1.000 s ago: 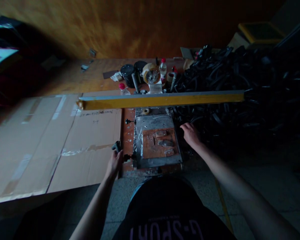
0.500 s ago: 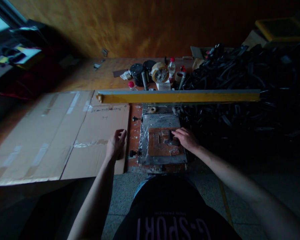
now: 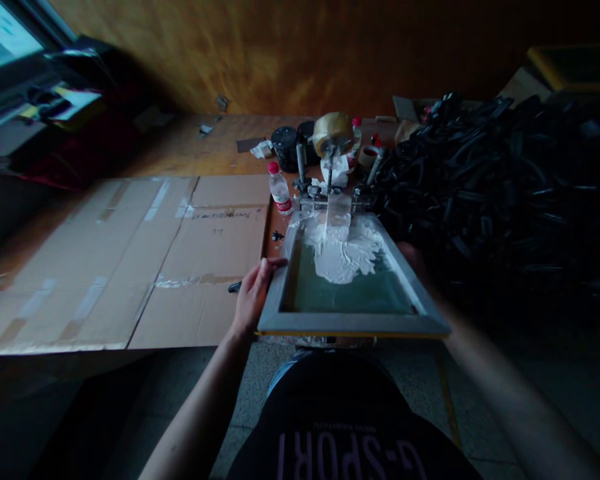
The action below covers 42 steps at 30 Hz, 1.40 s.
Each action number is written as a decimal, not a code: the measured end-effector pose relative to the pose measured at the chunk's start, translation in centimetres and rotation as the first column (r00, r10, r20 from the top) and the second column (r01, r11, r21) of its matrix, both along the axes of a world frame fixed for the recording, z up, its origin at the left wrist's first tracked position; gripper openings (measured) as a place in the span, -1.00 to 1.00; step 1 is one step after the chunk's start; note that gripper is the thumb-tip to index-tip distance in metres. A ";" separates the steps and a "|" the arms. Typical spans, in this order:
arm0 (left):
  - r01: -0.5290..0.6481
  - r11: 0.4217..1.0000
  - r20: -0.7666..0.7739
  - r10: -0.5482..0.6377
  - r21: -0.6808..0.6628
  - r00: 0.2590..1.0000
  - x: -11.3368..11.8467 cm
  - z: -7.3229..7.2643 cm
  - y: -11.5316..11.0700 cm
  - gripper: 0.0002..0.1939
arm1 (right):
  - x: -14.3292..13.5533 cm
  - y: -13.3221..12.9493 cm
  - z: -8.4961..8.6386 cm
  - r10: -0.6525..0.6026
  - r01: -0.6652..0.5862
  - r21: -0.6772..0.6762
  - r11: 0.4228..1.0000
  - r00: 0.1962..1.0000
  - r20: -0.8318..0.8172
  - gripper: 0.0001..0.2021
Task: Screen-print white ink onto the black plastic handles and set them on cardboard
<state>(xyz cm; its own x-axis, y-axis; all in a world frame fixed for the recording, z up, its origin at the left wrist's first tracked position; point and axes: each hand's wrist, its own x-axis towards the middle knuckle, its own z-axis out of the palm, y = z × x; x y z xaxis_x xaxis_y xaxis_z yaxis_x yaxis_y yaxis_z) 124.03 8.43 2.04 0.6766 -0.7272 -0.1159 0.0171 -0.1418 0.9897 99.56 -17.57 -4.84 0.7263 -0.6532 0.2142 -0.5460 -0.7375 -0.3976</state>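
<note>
A grey-rimmed screen frame (image 3: 353,323) lies low over the work spot in front of me, with dark green mesh. White paste (image 3: 343,260) is spread over the mesh's far half, and a pale block (image 3: 338,217) stands at its far edge. My left hand (image 3: 254,290) is at the frame's left rim, its fingers closed on it, with a small black item (image 3: 235,287) beside the hand. My right hand (image 3: 413,257) is at the right rim, blurred and partly behind the frame, so its fingers are hidden.
Flattened cardboard (image 3: 130,267) covers the table at left. A bottle with a red cap (image 3: 280,190) stands just beyond the frame's left corner. Black tubs (image 3: 285,148) and a tape roll (image 3: 333,133) are behind. A heap of black parts (image 3: 490,193) fills the right side.
The screen frame has swung down from its raised position and now covers the plate and brown board. My left hand has moved right to its rim; my right hand has left the black-handled piece.
</note>
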 end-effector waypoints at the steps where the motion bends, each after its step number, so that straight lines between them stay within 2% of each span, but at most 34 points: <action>1: 0.022 0.997 -0.040 -0.019 0.072 0.999 -0.4 -1.5 0.8 -0.46 | 0.2 -1.0 0.9 -0.060 0.061 -0.023 0.998 0.998 0.034 -0.61; 3: 0.038 0.987 -0.102 -0.022 0.155 0.995 -1.0 -4.6 1.6 -0.38 | 2.0 -1.8 2.6 -0.113 0.123 -0.091 0.988 0.987 0.115 -0.59; 6: 0.001 0.970 -0.081 0.020 0.242 0.997 -1.3 -8.6 1.6 -0.27 | 7.1 -0.3 4.0 0.026 -0.006 -0.197 0.980 0.994 0.102 -0.39; 7: -0.010 0.963 -0.058 0.027 0.271 0.998 -1.2 -9.5 1.4 -0.29 | 8.7 0.6 4.1 0.090 -0.081 -0.199 0.977 0.995 0.035 -0.43; 9: -0.013 0.952 -0.029 0.023 0.305 0.999 -0.9 -10.7 1.2 -0.36 | 10.7 2.7 3.6 0.177 -0.192 -0.144 0.971 0.978 -0.112 -0.66; 11: 0.003 0.949 -0.024 0.005 0.316 1.000 -0.6 -11.2 1.1 -0.42 | 10.6 4.6 2.6 0.239 -0.264 -0.100 0.959 0.947 -0.213 -0.89; 13: 0.015 0.946 -0.024 -0.007 0.325 1.000 -0.5 -11.3 1.1 -0.45 | 8.8 6.2 1.9 0.331 -0.368 -0.116 0.923 0.910 -0.250 -0.89; 16: 0.017 0.944 -0.030 -0.008 0.328 1.000 -0.5 -11.3 1.2 -0.45 | 5.5 7.3 1.9 0.561 -0.605 -0.140 0.784 0.786 -0.258 -0.81; 18: 0.017 0.947 -0.039 -0.004 0.320 0.999 -0.5 -11.5 1.2 -0.45 | 4.6 7.2 2.5 0.669 -0.707 -0.099 0.701 0.699 -0.253 -0.83; 19: 0.016 0.948 -0.043 -0.003 0.317 0.999 -0.5 -11.5 1.2 -0.44 | 4.6 7.0 2.7 0.685 -0.718 -0.076 0.692 0.686 -0.246 -0.84; 20: 0.018 0.949 -0.047 -0.003 0.315 0.999 -0.5 -11.6 1.2 -0.43 | 4.8 6.8 2.9 0.670 -0.700 -0.067 0.711 0.704 -0.235 -0.85; 23: 0.022 0.948 -0.060 -0.003 0.317 0.998 -0.4 -11.7 1.2 -0.40 | 5.4 6.8 2.4 0.538 -0.567 -0.148 0.810 0.820 -0.195 -0.86; 25: 0.021 0.948 -0.066 0.000 0.317 0.998 -0.4 -11.8 1.2 -0.37 | 5.1 7.5 1.6 0.526 -0.555 -0.218 0.803 0.831 -0.178 -0.83; 27: 0.014 0.951 -0.068 0.008 0.309 0.998 -0.4 -11.8 1.2 -0.36 | 4.7 8.1 1.2 0.590 -0.615 -0.213 0.760 0.789 -0.172 -0.83; 28: 0.015 0.954 -0.073 0.007 0.300 0.997 -0.5 -11.7 1.2 -0.36 | 4.6 8.2 1.2 0.604 -0.625 -0.190 0.757 0.781 -0.160 -0.87; 29: 0.021 0.958 -0.086 0.004 0.286 0.996 -0.5 -11.5 1.2 -0.36 | 4.9 8.1 1.5 0.592 -0.607 -0.165 0.777 0.794 -0.137 -0.91; 31: 0.043 0.967 -0.132 -0.010 0.252 0.991 -0.5 -10.5 1.2 -0.33 | 6.2 7.0 2.6 0.502 -0.507 -0.120 0.853 0.862 -0.069 -0.92; 33: 0.071 0.974 -0.187 -0.031 0.214 0.982 -0.5 -8.6 1.3 -0.28 | 8.0 4.8 4.4 0.359 -0.358 -0.096 0.929 0.933 -0.015 -0.70; 35: 0.072 0.983 -0.201 -0.038 0.167 0.979 -0.4 -6.0 1.2 -0.29 | 9.2 1.5 6.4 0.218 -0.215 -0.103 0.971 0.976 0.018 -0.46; 37: 0.038 0.993 -0.164 -0.018 0.116 0.986 -0.2 -3.1 0.6 -0.39 | 8.7 -2.1 8.0 0.074 -0.063 -0.123 0.990 0.993 0.094 -0.40; 39: -0.002 1.000 -0.128 0.005 0.025 0.992 0.3 -0.3 -0.7 -0.44 | 6.8 -5.3 8.6 -0.111 0.136 -0.111 0.984 0.972 0.210 -0.51; 41: -0.026 0.990 -0.113 0.010 -0.139 0.994 0.8 2.2 -2.6 -0.45 | 4.3 -6.7 7.7 -0.266 0.281 -0.044 0.959 0.940 0.211 -0.62; 42: -0.031 0.973 -0.109 0.006 -0.227 0.994 1.2 3.2 -3.7 -0.48 | 3.3 -6.4 6.7 -0.301 0.306 -0.007 0.952 0.939 0.164 -0.63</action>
